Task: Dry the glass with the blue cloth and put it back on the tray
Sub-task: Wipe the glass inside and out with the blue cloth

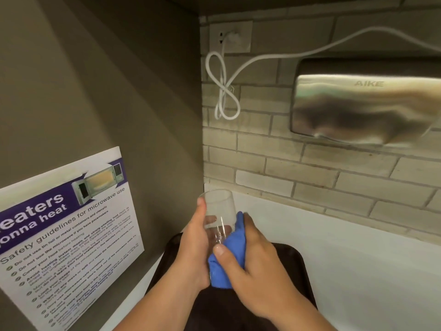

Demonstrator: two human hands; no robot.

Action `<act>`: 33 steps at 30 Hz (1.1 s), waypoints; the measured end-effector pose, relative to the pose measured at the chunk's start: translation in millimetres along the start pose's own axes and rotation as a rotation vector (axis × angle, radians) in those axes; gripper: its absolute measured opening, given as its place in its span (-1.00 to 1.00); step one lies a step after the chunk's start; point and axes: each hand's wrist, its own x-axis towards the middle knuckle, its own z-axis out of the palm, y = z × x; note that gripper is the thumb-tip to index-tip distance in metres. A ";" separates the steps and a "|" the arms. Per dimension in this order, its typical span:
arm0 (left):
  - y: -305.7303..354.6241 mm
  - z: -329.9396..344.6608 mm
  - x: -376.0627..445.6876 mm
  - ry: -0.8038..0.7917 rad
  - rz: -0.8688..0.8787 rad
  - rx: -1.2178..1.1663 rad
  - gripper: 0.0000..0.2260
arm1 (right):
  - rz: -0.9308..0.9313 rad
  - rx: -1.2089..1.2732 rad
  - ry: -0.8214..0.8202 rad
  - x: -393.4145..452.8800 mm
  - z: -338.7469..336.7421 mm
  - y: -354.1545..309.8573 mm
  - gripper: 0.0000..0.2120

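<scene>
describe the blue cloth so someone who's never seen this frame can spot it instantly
Start at the dark brown plastic tray on the white counter at bottom centre. Above it, two bare hands hold a clear drinking glass: the left hand grips its side, and the right hand presses the bright blue cloth against its lower part. It is the only saturated blue, soft, bunched thing there.
</scene>
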 end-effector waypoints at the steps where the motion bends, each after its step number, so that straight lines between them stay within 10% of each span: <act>1: -2.3 -0.7 -0.9 -0.027 0.002 0.011 -0.20 | -0.033 -0.062 0.009 2.7 -0.7 -3.4 -0.02; 9: 3.8 8.0 -7.0 -0.319 0.005 0.029 -0.33 | 0.233 0.434 0.033 32.0 -23.7 -0.1 -0.44; 13: 8.0 2.6 0.4 -0.222 0.069 0.013 -0.35 | -0.029 0.222 -0.006 3.6 -7.5 4.0 -0.66; 17: 2.9 4.1 -6.2 -0.372 0.024 0.074 -0.30 | -0.130 0.064 0.109 20.0 -15.0 -5.8 -0.38; 24: 6.4 16.9 0.2 -0.203 0.421 0.144 -0.31 | 0.611 0.996 -0.044 42.4 -15.4 2.9 -0.26; 33: 0.3 -4.1 10.2 -0.268 0.766 0.478 -0.58 | 0.840 1.528 -0.264 19.5 3.6 28.8 -0.19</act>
